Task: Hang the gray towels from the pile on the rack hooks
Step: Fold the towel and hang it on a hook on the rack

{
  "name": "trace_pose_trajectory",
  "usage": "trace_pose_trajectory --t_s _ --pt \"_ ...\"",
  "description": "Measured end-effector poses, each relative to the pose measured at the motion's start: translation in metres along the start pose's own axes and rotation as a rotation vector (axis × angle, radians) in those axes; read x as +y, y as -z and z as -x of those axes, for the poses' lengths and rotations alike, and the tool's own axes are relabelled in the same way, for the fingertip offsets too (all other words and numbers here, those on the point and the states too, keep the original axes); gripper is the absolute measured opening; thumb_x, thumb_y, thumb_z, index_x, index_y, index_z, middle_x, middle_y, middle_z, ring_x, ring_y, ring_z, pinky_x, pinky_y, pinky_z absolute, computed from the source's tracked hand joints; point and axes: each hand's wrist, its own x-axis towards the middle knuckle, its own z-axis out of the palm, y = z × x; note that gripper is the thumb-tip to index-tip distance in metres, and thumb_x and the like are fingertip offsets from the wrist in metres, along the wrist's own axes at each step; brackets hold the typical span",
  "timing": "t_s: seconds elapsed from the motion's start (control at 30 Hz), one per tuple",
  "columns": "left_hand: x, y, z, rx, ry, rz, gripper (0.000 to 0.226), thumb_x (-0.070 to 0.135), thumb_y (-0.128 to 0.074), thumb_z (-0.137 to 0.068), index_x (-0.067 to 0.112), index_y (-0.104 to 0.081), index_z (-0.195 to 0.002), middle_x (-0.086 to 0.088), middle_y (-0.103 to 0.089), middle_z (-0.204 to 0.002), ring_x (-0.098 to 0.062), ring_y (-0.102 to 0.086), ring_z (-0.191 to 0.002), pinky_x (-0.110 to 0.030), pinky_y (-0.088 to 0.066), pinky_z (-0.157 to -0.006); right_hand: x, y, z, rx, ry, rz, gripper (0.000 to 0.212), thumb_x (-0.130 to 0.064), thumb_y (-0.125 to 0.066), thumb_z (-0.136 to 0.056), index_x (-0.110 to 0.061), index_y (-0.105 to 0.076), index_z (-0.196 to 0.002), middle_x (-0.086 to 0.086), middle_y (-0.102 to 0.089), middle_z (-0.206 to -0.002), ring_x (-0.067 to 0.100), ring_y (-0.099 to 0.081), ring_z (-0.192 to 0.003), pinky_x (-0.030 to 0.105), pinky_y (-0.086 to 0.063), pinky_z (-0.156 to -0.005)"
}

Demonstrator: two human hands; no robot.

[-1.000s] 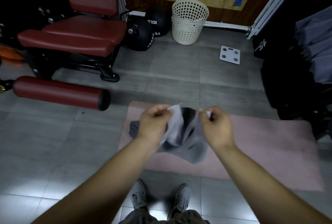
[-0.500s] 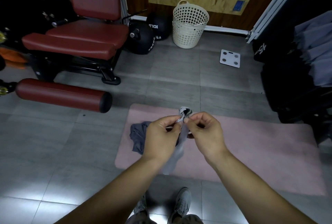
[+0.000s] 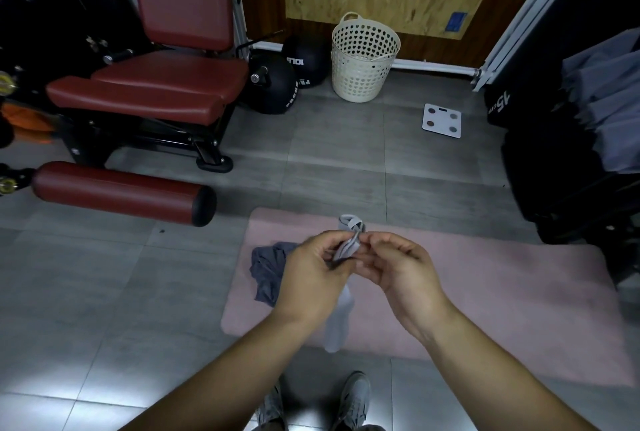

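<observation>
The left hand (image 3: 311,275) hides part of the pile (image 3: 266,268), and the edge crops hung towels (image 3: 606,101).

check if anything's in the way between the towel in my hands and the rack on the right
Nothing visible does. Left hand and right hand both pinch the towel over the pink mat; only mat and floor lie between it and the hung gray towels at right. The hooks cannot be seen.

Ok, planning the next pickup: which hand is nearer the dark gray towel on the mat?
Left. The left hand is just right of the dark gray towel; the right hand is farther right, beyond the light towel both pinch.
</observation>
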Motion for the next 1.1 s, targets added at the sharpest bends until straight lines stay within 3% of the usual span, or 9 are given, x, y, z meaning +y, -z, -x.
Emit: trace_pose_trajectory --t_s 0.17,0.27,0.33,0.47,0.63,0.77,0.87,0.93,1.1 --pt "0.011 0.007 -0.010 0.014 0.063 0.112 0.029 -0.009 -0.065 -0.088 0.018 -0.075 -0.090 0.006 -0.078 -0.089 -0.004 -0.072 -0.083 -0.015 -0.053 -0.076 -0.009 0.006 -0.002 -0.097 0.017 0.021 0.028 0.012 -0.044 -0.095 0.002 -0.069 -0.104 0.023 -0.073 -0.095 0.035 -0.072 -0.090 0.043 -0.060 -0.084" --pt "0.015 0.015 -0.016 0.025 0.032 0.099 0.027 -0.004 -0.063 -0.092 0.020 -0.074 -0.090 0.009 -0.077 -0.091 -0.006 -0.070 -0.087 -0.018 -0.052 -0.082 -0.012 0.025 -0.019 0.016 0.189 0.491 0.033 0.011 -0.053 -0.092 -0.014 -0.071 -0.101 0.009 -0.068 -0.092 0.020 -0.068 -0.081 0.028 -0.058 -0.071" --pt "0.020 0.020 -0.018 0.016 0.012 0.085 0.028 -0.002 -0.060 -0.094 0.022 -0.072 -0.087 0.018 -0.073 -0.086 -0.001 -0.066 -0.085 -0.016 -0.050 -0.081 -0.013 0.046 -0.035 0.050 0.303 0.920 0.037 0.003 -0.065 -0.087 -0.031 -0.069 -0.103 0.001 -0.060 -0.107 0.007 -0.062 -0.091 0.016 -0.051 -0.078" --pt "0.033 0.028 -0.026 0.026 -0.026 0.100 0.023 0.001 -0.056 -0.096 0.017 -0.072 -0.090 0.006 -0.074 -0.088 -0.006 -0.066 -0.086 -0.019 -0.051 -0.080 -0.013 0.075 -0.052 -0.115 0.187 1.213 0.035 -0.027 -0.083 -0.079 -0.032 -0.068 -0.110 -0.007 -0.047 -0.123 0.007 -0.047 -0.114 0.024 -0.041 -0.100" --pt "0.040 0.047 -0.042 0.105 -0.019 0.113 0.023 0.006 -0.056 -0.097 0.020 -0.074 -0.095 0.003 -0.077 -0.094 -0.013 -0.071 -0.093 -0.031 -0.055 -0.087 -0.009 0.080 -0.051 -0.055 0.120 1.145 0.014 -0.033 -0.080 -0.083 -0.027 -0.069 -0.077 -0.014 -0.070 -0.096 0.006 -0.066 -0.088 0.026 -0.052 -0.082" --pt "0.028 0.069 -0.057 0.184 0.013 0.083 0.026 0.009 -0.057 -0.099 0.025 -0.076 -0.093 0.004 -0.077 -0.093 -0.014 -0.071 -0.091 -0.035 -0.057 -0.088 -0.025 0.072 -0.039 0.016 0.256 1.022 0.019 -0.027 -0.075 -0.089 -0.022 -0.066 -0.073 -0.017 -0.067 -0.067 0.002 -0.055 -0.056 0.016 -0.042 -0.055" --pt "0.023 0.078 -0.064 0.226 -0.006 -0.008 0.027 0.005 -0.056 -0.098 0.022 -0.076 -0.093 0.008 -0.076 -0.087 -0.007 -0.067 -0.081 -0.020 -0.056 -0.072 -0.036 0.066 -0.035 0.025 0.387 0.996 0.014 -0.024 -0.073 -0.090 -0.027 -0.069 -0.078 -0.016 -0.068 -0.078 0.006 -0.059 -0.065 0.016 -0.044 -0.061" --pt "0.020 0.080 -0.070 0.273 0.038 0.028 0.024 0.004 -0.055 -0.099 0.021 -0.072 -0.096 0.008 -0.072 -0.088 -0.009 -0.065 -0.078 -0.022 -0.057 -0.064 -0.044 0.062 -0.034 0.027 0.468 1.003 0.012 -0.022 -0.071 -0.092 -0.028 -0.070 -0.082 -0.016 -0.069 -0.087 0.009 -0.064 -0.076 0.017 -0.047 -0.067" --pt "0.015 0.083 -0.072 0.176 0.063 -0.024 0.020 0.007 -0.046 -0.104 0.015 -0.063 -0.097 0.000 -0.068 -0.097 -0.013 -0.067 -0.090 -0.035 -0.061 -0.083 -0.058 0.051 -0.034 0.050 0.476 0.879 0.010 -0.019 -0.069 -0.094 -0.030 -0.068 -0.092 -0.010 -0.071 -0.086 0.013 -0.065 -0.076 0.017 -0.050 -0.066"
